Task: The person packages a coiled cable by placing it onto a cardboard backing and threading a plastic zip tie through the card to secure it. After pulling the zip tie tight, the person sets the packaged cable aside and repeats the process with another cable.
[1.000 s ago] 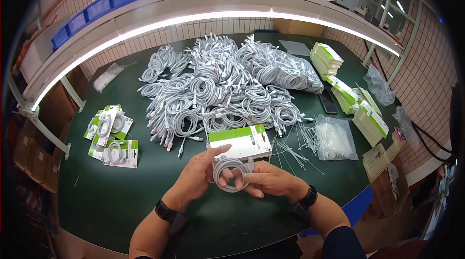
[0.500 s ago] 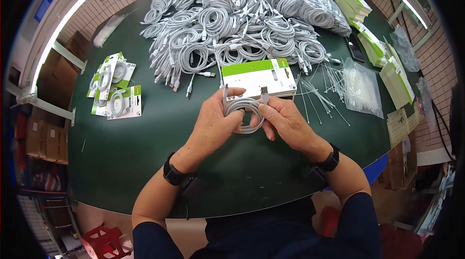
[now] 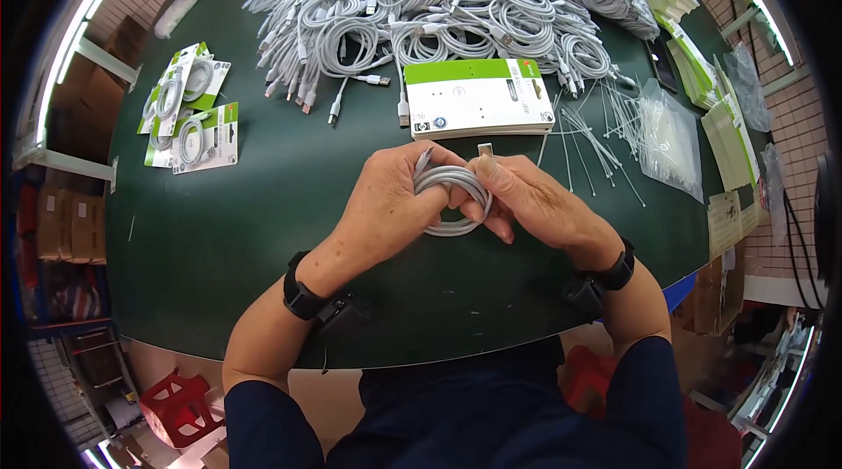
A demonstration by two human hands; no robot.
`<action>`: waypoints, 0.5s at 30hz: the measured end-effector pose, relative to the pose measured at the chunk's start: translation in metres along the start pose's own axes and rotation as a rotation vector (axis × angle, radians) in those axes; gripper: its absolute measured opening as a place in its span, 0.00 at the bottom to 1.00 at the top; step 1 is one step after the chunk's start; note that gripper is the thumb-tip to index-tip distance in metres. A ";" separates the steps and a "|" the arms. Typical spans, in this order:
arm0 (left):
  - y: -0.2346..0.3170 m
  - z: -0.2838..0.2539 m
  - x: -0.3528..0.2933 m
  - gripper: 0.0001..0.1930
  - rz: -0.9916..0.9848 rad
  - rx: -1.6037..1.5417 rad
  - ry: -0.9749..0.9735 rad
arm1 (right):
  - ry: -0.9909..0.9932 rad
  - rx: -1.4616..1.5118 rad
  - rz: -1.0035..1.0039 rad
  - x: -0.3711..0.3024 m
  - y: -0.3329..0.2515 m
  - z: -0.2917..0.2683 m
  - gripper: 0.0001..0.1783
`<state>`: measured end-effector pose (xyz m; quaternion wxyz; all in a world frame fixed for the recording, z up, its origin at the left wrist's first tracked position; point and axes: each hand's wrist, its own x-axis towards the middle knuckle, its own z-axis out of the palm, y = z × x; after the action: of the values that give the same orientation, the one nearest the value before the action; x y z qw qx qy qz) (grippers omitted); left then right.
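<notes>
Between my two hands, above the green table (image 3: pixel 263 250), is a coiled light-grey USB cable (image 3: pixel 458 229). My left hand (image 3: pixel 390 193) is closed round the coil's left side, with one slim plug poking up beside its index finger. On the coil's right side my right hand (image 3: pixel 535 197) pinches the cable, and the wider metal plug sticks up above its thumb. Just beyond my hands lies a stack of white and green cards (image 3: pixel 478 101). Behind it a large heap of coiled grey cables (image 3: pixel 403 4) spreads across the far side.
Several carded cables (image 3: pixel 189 110) lie at the left. Right of the card stack are loose white cable ties (image 3: pixel 596 140) and a clear bag of ties (image 3: pixel 669 140). Rows of green and white cards (image 3: pixel 693 66) line the right edge, near a dark phone (image 3: pixel 662 66). A red stool (image 3: pixel 180 408) stands lower left.
The view has tilted, so the table items sit higher in the picture. My right fingers have shifted up over the wider plug, covering its pale housing. The coil is still held in both hands.
</notes>
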<state>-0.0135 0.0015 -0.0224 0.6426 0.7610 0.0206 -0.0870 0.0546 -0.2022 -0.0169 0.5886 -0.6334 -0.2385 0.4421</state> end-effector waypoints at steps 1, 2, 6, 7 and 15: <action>0.000 0.002 0.000 0.16 0.013 0.004 0.030 | -0.009 -0.029 0.006 0.000 -0.002 -0.005 0.20; 0.000 0.004 -0.001 0.17 0.026 0.009 0.060 | -0.017 -0.057 0.012 0.000 -0.004 -0.009 0.20; 0.009 -0.007 -0.006 0.15 -0.020 -0.060 0.080 | -0.208 -0.292 -0.019 -0.004 -0.013 -0.013 0.20; 0.008 -0.006 -0.005 0.15 -0.016 -0.055 0.080 | -0.206 -0.294 -0.025 -0.004 -0.013 -0.013 0.20; 0.008 -0.003 0.000 0.15 -0.129 -0.058 0.038 | -0.115 -0.179 -0.061 -0.001 0.008 -0.007 0.18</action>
<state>-0.0120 0.0030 -0.0144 0.6570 0.7405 0.0844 -0.1131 0.0583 -0.2087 -0.0248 0.5282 -0.6495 -0.3294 0.4367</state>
